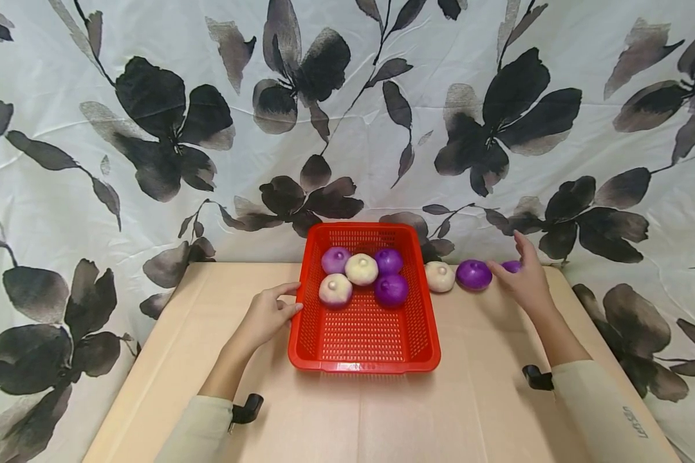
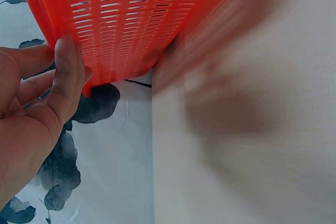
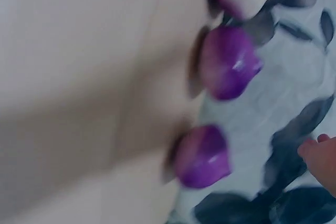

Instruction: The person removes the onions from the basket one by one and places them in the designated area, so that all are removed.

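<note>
My left hand (image 1: 268, 315) grips the left rim of a red plastic basket (image 1: 365, 360), thumb on the near side. In the left wrist view its fingers (image 2: 65, 72) lie against the slotted wall. Several purple and whitish onions sit in the basket's far half, among them a dark purple onion (image 1: 391, 290) and a pale onion (image 1: 361, 269). My right hand (image 1: 524, 283) is over the table's far right, thumb and fingers spread, holding nothing. It partly hides a purple onion (image 1: 511, 265); the right wrist view shows that purple onion (image 3: 202, 156) apart from the fingertips.
Between basket and right hand, a whitish onion (image 1: 440, 276) and another purple onion (image 1: 473, 275) stand in a row along the table's back edge. A floral cloth (image 1: 336, 154) hangs behind the wooden table (image 1: 347, 411).
</note>
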A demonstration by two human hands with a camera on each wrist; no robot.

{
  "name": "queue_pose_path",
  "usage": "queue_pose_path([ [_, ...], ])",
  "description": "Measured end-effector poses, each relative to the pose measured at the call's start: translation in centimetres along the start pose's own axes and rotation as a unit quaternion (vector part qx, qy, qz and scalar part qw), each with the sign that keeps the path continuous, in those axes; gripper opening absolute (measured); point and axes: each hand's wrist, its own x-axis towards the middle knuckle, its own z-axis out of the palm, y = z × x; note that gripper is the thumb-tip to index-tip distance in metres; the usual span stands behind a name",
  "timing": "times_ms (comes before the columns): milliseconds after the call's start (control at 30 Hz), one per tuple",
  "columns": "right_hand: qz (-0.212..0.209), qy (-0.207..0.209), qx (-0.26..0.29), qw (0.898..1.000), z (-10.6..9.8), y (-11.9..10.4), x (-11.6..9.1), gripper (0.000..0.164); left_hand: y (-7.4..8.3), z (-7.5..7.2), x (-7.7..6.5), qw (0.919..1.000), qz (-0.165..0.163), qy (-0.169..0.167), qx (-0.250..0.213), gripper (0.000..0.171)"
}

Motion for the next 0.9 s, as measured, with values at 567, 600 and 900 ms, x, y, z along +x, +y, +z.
queue_pose_path([
  [567,-0.113,-0.182,-0.041,0.976,6.6,-9.7,4.0,0.098,-0.3,0.0,0.2,0.9998,0.017,-0.002,-0.009,0.053],
  [600,-0.115,-0.187,-0.051,0.974,6.8,-10.4,4.4,0.098,-0.3,0.0,0.2,0.9998,0.017,-0.002,-0.01,0.053],
  [900,-0.078,-0.256,-0.045,0.963,9.8,-15.5,7.2,0.096,-0.4,0.0,0.0,0.9997,0.018,0.001,-0.013,0.052],
])
